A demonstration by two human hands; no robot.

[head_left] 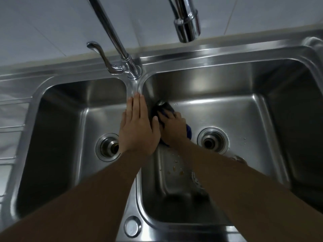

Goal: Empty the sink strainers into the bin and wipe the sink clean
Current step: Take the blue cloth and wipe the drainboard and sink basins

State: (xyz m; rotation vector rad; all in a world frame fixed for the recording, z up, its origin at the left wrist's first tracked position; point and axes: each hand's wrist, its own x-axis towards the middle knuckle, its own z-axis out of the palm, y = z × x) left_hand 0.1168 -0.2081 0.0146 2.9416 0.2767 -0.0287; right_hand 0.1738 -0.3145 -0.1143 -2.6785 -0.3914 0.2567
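- I look straight down on a double-bowl stainless steel sink (174,56) set against a pale tiled wall.
- My left hand (138,126) lies flat on the steel divider ridge (135,88) between the two bowls, fingers straight and pressed together, pointing toward the wall; the thumb reaches over toward the right bowl.
- My right hand (172,127) is down inside the right bowl (244,109), against its left wall just beside the divider. Its fingers are curled over a dark blue cleaning cloth (188,131), pressing it to the steel; part of the cloth shows past the far side of the hand.
- The right bowl holds a round open drain hole (212,140) ringed in bright metal; I see no strainer basket seated in it. A few small brown crumbs (174,169) and water droplets lie on the bowl floor nearer to me, beside my right forearm.
- Partly hidden under that forearm is a round metal object; I cannot tell whether it is a strainer.
- The left bowl (61,119) holds its own round drain hole (109,147), partly covered by my left wrist.
- A chrome tap with a lever handle (129,67) stands at the head of the divider, and a chrome spout (187,27) hangs over the right bowl.
- A round steel cap (132,226) sits on the near rim.
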